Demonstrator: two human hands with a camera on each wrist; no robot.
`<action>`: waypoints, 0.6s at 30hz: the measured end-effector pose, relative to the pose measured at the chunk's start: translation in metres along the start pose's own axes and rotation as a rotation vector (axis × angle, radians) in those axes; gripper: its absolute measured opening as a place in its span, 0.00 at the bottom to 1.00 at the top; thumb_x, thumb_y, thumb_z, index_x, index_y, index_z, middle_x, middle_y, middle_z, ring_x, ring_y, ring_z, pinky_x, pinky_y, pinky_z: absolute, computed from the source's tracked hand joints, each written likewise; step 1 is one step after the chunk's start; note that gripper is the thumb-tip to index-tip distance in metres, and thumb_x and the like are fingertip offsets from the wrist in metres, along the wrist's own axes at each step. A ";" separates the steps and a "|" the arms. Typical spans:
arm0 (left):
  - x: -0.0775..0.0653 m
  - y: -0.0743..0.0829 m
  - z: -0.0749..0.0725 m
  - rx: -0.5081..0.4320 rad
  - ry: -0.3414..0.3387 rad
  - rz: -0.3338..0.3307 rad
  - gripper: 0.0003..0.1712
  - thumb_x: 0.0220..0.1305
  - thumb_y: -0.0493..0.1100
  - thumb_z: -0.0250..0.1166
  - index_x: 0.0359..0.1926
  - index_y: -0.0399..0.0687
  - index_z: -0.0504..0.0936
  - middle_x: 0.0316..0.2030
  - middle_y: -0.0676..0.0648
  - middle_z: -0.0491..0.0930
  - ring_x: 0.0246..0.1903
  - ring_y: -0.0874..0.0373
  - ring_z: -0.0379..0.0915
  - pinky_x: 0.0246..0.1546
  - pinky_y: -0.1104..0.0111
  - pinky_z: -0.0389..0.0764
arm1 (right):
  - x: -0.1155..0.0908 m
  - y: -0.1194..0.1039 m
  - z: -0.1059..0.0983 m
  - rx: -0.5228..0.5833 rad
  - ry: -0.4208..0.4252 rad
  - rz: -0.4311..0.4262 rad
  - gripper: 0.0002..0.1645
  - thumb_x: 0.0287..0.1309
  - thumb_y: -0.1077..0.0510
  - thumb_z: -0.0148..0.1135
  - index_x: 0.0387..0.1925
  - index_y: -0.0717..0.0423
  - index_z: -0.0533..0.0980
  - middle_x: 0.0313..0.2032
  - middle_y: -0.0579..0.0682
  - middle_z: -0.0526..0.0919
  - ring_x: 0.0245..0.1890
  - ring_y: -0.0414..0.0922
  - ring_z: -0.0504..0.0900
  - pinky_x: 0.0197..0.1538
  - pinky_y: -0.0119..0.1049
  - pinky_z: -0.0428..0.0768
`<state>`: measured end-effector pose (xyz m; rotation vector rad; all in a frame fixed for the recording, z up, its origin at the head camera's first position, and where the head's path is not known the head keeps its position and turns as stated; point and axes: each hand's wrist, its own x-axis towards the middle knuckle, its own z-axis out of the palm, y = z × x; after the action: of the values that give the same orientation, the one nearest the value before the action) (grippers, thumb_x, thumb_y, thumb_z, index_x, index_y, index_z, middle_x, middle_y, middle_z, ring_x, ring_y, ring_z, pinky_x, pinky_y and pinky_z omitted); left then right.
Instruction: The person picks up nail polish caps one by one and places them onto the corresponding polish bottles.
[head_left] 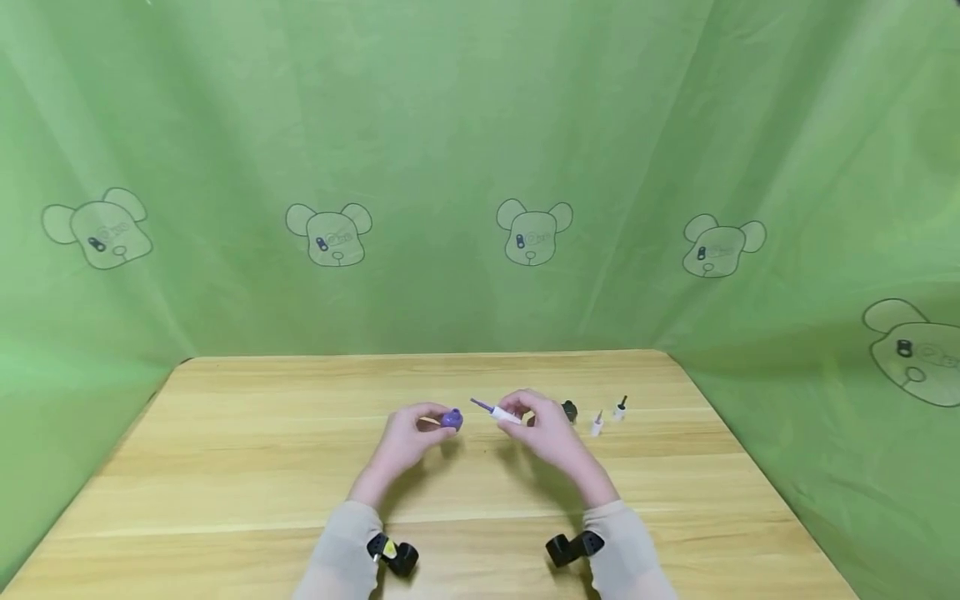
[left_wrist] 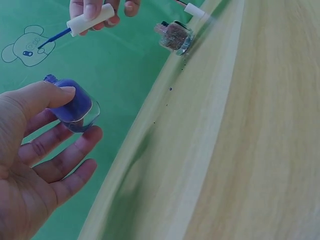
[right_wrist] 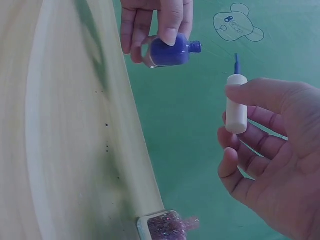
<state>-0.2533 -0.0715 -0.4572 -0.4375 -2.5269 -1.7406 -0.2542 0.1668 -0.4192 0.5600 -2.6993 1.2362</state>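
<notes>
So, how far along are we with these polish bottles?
Looks done: the purple bottle and glitter bottle are uncapped; a pale-brush cap and a dark-brush cap stand on the table.
In hand: the left hand holds the purple bottle; the right hand pinches a white cap with a purple brush, apart from it.
Left, probably: setting that cap down or screwing it on; I can't tell which.

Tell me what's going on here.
A person is handling small nail-polish-style bottles at a wooden table. Their left hand holds an uncapped purple bottle; their right hand holds a white cap with a purple-coated brush. The brush is out, apart from the bottle's neck. Beyond the right hand, two more white caps stand brush-up, near a glittery bottle.
</notes>
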 end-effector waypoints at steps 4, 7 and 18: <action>0.001 0.001 0.001 0.046 -0.002 0.008 0.17 0.56 0.38 0.70 0.48 0.43 0.83 0.45 0.42 0.85 0.39 0.53 0.83 0.47 0.61 0.84 | -0.001 -0.001 -0.004 -0.029 0.004 -0.005 0.12 0.52 0.60 0.70 0.40 0.52 0.81 0.33 0.46 0.82 0.33 0.39 0.75 0.35 0.26 0.75; 0.001 0.002 0.002 0.073 -0.002 0.026 0.16 0.56 0.38 0.70 0.47 0.44 0.84 0.44 0.42 0.86 0.39 0.54 0.83 0.47 0.61 0.84 | -0.002 -0.003 -0.006 -0.054 0.007 -0.015 0.12 0.52 0.59 0.70 0.41 0.52 0.81 0.33 0.45 0.82 0.32 0.38 0.74 0.33 0.26 0.75; 0.000 -0.001 0.005 0.133 -0.025 0.047 0.15 0.56 0.40 0.71 0.46 0.47 0.84 0.43 0.45 0.86 0.38 0.58 0.80 0.45 0.65 0.83 | -0.004 -0.013 -0.009 -0.148 0.007 -0.056 0.11 0.52 0.60 0.69 0.40 0.52 0.82 0.35 0.45 0.80 0.31 0.39 0.71 0.34 0.28 0.72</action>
<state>-0.2528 -0.0673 -0.4605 -0.5088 -2.6066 -1.5497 -0.2457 0.1671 -0.4050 0.6060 -2.7195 1.0127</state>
